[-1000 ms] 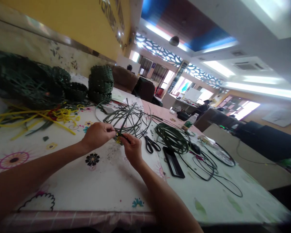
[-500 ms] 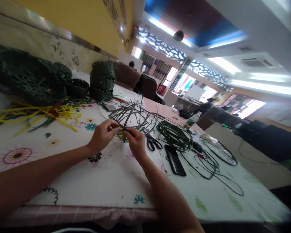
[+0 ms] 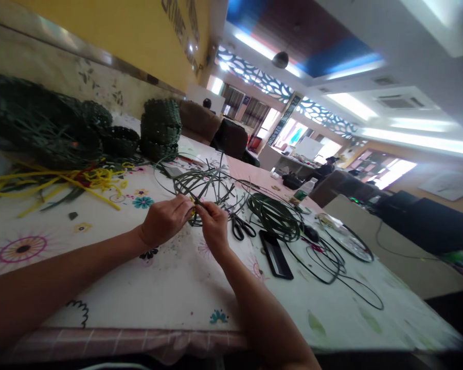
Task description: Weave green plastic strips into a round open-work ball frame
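Observation:
Both hands meet at the near edge of a loose, open weave of dark green strips, whose free ends fan out away from me. My left hand is closed, knuckles up, its fingertips pinching the work where a bit of yellow strip shows. Close beside it, my right hand pinches a green strip between thumb and forefinger. The exact crossing of strips between the fingertips is mostly hidden. Black-handled scissors lie just right of my right hand.
Right of the scissors are a black phone-like tray, a coil of green strip and looser loops. Yellow strips lie at left, before dark green woven baskets. A bottle stands farther back. People sit across the room.
My left hand has turned over and closed more tightly, its fingers now curled around the work. My right hand keeps its pinch. The view has shifted slightly.

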The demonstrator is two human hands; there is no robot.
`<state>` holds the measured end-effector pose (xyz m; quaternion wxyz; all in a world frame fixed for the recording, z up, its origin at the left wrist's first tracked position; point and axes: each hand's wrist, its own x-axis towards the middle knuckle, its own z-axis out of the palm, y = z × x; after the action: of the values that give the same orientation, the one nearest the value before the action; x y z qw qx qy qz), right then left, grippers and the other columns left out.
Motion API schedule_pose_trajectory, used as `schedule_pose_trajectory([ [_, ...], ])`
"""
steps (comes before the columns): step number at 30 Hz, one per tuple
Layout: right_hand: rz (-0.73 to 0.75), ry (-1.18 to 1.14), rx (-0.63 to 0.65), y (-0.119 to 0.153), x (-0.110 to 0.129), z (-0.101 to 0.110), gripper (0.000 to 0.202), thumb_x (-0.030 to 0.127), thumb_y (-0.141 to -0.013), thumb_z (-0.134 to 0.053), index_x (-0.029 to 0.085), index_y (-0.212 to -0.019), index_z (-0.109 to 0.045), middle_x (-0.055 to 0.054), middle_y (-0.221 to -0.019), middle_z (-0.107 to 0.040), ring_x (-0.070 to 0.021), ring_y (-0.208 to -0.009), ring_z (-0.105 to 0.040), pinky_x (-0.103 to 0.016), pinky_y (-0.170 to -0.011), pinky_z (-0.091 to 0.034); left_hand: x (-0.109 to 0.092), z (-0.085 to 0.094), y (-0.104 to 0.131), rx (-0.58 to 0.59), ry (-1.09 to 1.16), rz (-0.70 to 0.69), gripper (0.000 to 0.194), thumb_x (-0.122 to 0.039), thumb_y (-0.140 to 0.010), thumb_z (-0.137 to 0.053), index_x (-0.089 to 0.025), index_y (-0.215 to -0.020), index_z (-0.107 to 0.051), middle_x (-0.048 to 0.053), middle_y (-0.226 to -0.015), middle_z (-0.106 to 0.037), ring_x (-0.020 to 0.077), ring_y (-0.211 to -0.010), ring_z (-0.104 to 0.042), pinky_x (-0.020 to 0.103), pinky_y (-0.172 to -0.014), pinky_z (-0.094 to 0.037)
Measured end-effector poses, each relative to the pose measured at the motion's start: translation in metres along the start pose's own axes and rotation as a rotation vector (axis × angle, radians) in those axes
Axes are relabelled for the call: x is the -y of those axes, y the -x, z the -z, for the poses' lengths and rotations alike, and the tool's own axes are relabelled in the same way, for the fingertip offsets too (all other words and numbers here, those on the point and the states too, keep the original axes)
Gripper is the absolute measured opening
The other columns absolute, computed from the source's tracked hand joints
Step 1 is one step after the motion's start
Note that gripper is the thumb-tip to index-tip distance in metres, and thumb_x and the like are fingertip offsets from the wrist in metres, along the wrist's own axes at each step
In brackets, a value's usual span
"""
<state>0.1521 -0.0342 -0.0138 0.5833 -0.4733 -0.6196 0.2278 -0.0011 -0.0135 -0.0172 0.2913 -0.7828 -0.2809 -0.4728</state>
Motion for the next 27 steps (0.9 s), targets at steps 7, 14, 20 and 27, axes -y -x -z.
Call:
schedule_pose_trajectory([
  [7, -0.002, -0.005, -0.007, 0.002, 0.004, -0.001, 0.019, 0.034, -0.082, -0.061, 0.019, -0.073, -0.069, 0.003, -0.066, -0.062, -0.0130, -0.064, -0.053, -0.024, -0.066, -0.042, 0.000, -0.005, -0.001, 0.042, -0.015, 0.024, 0.006, -0.016, -0.090, -0.052, -0.016, -0.084, -0.053, 0.003, -0.075, -0.063, 0.0141, -0.058, -0.058, 0.024, -0.048, -0.035],
  [14, -0.023, -0.038, 0.045, -0.001, 0.003, 0.004, 0.015, 0.031, -0.080, -0.064, 0.019, -0.074, -0.072, 0.002, -0.067, -0.065, -0.0131, -0.065, -0.056, -0.024, -0.067, -0.043, 0.018, -0.011, 0.005, 0.104, 0.199, -0.052, 0.004, -0.015, -0.085, -0.049, -0.018, -0.087, -0.049, 0.002, -0.077, -0.059, 0.0130, -0.062, -0.056, 0.022, -0.052, -0.041],
  [20, -0.046, -0.049, 0.057, -0.002, -0.001, 0.003, 0.018, 0.034, -0.080, -0.065, 0.019, -0.074, -0.072, 0.002, -0.066, -0.064, -0.0126, -0.064, -0.054, -0.024, -0.064, -0.043, 0.028, -0.012, 0.007, 0.106, 0.381, -0.025, 0.009, -0.012, -0.081, -0.052, -0.019, -0.086, -0.049, 0.000, -0.077, -0.057, 0.0121, -0.064, -0.056, 0.021, -0.057, -0.045],
  [27, -0.009, 0.004, 0.012, -0.001, 0.004, 0.003, 0.021, 0.034, -0.082, -0.062, 0.018, -0.069, -0.068, 0.003, -0.062, -0.058, -0.0118, -0.061, -0.049, -0.024, -0.063, -0.039, 0.012, -0.010, 0.007, 0.049, 0.304, 0.047, 0.007, -0.020, -0.093, -0.054, -0.016, -0.099, -0.055, 0.007, -0.090, -0.066, 0.0152, -0.076, -0.065, 0.024, -0.065, -0.052],
])
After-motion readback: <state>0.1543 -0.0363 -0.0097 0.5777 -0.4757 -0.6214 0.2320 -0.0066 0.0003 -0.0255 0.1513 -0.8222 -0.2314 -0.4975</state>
